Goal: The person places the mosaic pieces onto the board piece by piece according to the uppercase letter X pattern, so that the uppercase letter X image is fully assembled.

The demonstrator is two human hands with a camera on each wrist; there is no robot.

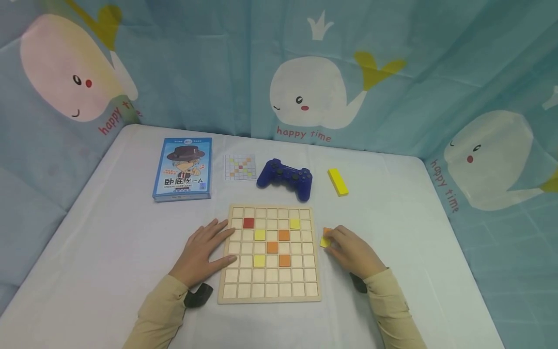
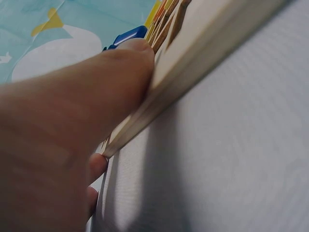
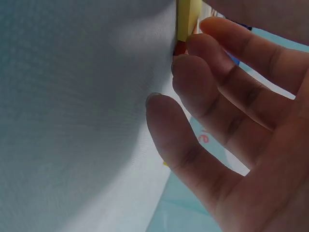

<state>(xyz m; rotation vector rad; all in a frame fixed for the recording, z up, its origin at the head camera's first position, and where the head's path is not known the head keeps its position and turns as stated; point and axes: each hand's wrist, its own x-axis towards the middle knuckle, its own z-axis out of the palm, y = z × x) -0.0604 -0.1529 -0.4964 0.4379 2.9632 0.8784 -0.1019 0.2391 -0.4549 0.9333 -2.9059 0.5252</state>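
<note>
A wooden grid board (image 1: 270,291) lies on the white table, with one red tile (image 1: 248,223), yellow tiles (image 1: 259,234) and orange tiles (image 1: 272,247) set in its squares. My left hand (image 1: 205,252) lies flat with straight fingers against the board's left edge (image 2: 193,63). Just right of the board, my right hand (image 1: 350,249) pinches a yellow tile (image 1: 325,241) (image 3: 187,17) at its fingertips. An orange tile (image 1: 327,230) lies right behind the yellow one.
Behind the board sit a blue game controller (image 1: 285,177), a small pattern card (image 1: 240,167), a blue card-game box (image 1: 184,168) and a yellow block (image 1: 337,181). A whale-print cloth (image 1: 314,92) walls in the table.
</note>
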